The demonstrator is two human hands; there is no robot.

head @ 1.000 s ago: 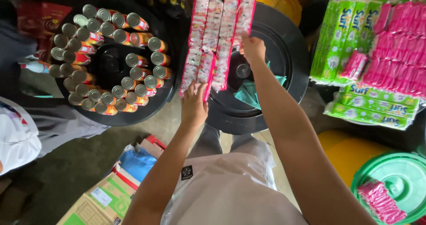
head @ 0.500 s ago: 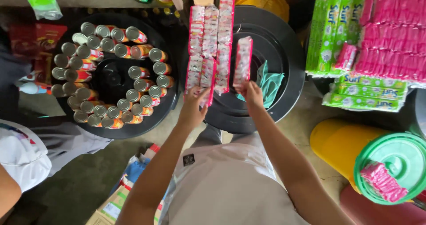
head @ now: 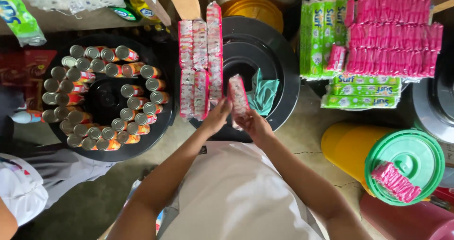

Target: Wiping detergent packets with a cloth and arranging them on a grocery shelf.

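two hands on one strip of pink sachets

both hands were closed on a single strip of pink-and-white sachets (head: 238, 95), which stood tilted above the near edge of a round black lid (head: 279, 55). the right hand (head: 253, 124) pinched the strip's lower end from the right, and the left hand (head: 216, 118) pressed its fingers against the strip's left side. both forearms reached forward from the bottom of the view and met close together over a white shirt (head: 236, 197).

just left of the held strip, more sachet strips (head: 201, 65) lay side by side across the lid's left edge. a teal cloth (head: 262, 92) sat in the lid's middle, just right of the strip. further left, a black round tray (head: 156, 126) carried rings of tin cans (head: 106, 95). to the right, stacks of green packets (head: 326, 36) and pink packets (head: 392, 36) were piled together, well apart from the hands. nearer on the right, a yellow bucket (head: 345, 147) lay with its green lid (head: 411, 164) facing up, and a small bundle of pink packets (head: 395, 182) rested on that lid. nothing lay between the hands and the strip.
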